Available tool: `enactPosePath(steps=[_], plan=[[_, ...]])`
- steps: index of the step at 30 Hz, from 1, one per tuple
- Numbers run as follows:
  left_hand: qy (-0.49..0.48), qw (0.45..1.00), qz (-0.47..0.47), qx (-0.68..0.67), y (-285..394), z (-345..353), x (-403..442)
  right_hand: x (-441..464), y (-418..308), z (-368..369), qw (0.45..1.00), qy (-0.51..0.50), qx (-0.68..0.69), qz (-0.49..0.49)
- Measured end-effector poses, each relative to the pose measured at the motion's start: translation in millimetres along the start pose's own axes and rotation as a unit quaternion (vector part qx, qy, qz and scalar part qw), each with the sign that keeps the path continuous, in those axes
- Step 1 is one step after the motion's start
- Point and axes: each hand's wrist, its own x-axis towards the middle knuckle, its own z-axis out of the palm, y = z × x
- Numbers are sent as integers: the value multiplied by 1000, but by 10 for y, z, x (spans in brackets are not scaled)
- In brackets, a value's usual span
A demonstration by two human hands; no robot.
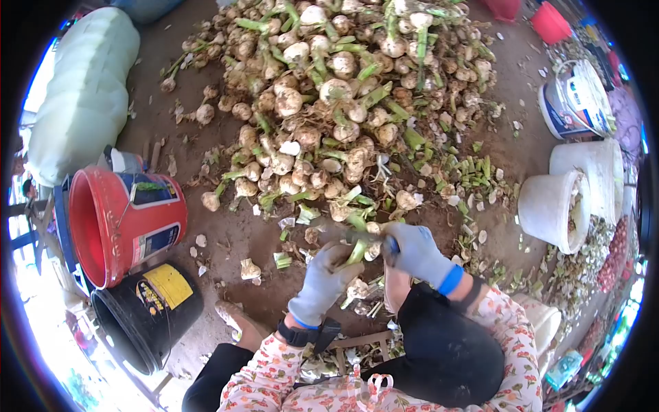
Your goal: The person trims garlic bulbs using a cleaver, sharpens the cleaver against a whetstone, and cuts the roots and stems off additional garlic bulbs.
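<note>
My left hand (324, 280), in a grey work glove, is closed around a garlic bulb with a thick green stalk (356, 253) sticking up from its fingers. In my right hand (417, 253), also gloved, is the dark handle of a knife (357, 235). Its blade is blurred and points left, across the stalk and just above my left fingers; whether it is cutting into the stalk I cannot tell. Most of the held bulb is hidden by the glove. Just beyond both hands spreads a large heap of garlic bulbs (336, 89) with green stalks.
To the left stand a red bucket (96, 226), a black bucket (127, 319) and a long pale-green sack (86, 89). White buckets (549, 211) line the right, beside a blue-and-white pail (576, 103). Cut stalk pieces (473, 172) litter the dirt floor.
</note>
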Motion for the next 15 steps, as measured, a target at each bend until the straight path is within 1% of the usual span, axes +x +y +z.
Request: enactPosePath(steps=[1, 2, 3, 4, 5, 6, 8, 9, 10, 11, 14, 15], plan=[[-11, 994, 54, 97, -89, -77, 10, -32, 181, 81, 985, -85, -79, 129], [-8, 990, 75, 118, -212, -140, 26, -119, 363, 127, 979, -88, -84, 162], [-36, 953, 132, 270, -216, -282, 71, -154, 435, 86, 983, -19, -40, 177], [-20, 917, 114, 381, -249, -357, 96, -231, 470, 100, 980, 46, 10, 195], [-5, 868, 93, 487, -200, -376, 145, -315, 507, 119, 969, 110, 60, 212], [44, 887, 48, 457, -204, -375, 239, -331, 642, 96, 955, 127, 71, 258], [140, 910, -44, 388, -291, -352, 479, -341, 819, -35, 949, 109, 12, 296], [132, 904, -90, 397, -307, -287, 652, -378, 895, -82, 943, 100, -17, 316], [125, 895, -136, 405, -309, -182, 868, -409, 1024, -63, 940, 76, -20, 333], [120, 885, -181, 413, -320, -100, 1055, -421, 1081, -33, 940, 75, -6, 334], [202, 862, -211, 413, -471, 66, 1425, -470, 1153, 35, 942, 74, 27, 325], [211, 878, -181, 390, -600, 26, 1467, -472, 1153, 46, 946, 76, 30, 314]])
